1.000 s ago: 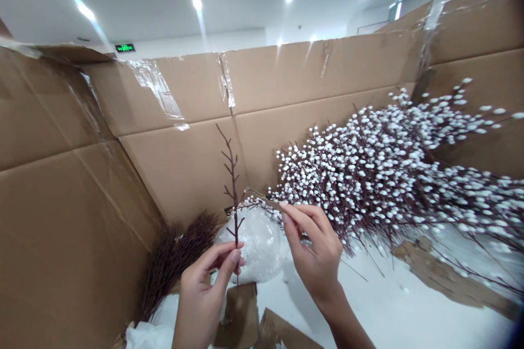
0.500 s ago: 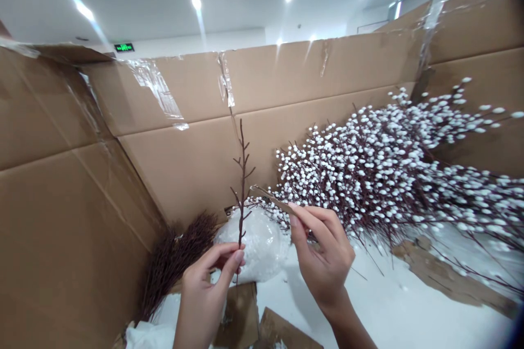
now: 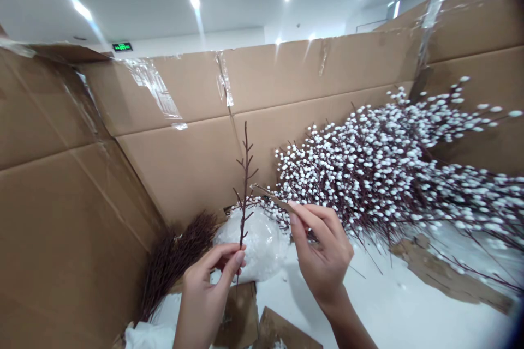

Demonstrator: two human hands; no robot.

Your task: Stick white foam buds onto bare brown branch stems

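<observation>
While the left hand (image 3: 210, 283) pinches upright, right hand (image 3: 323, 251) angles inward

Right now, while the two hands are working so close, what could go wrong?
The left hand pinches the bare twig only low down, so its top might sway. The thin brown strip in the right hand ends close to the side shoots and could snag one.
</observation>
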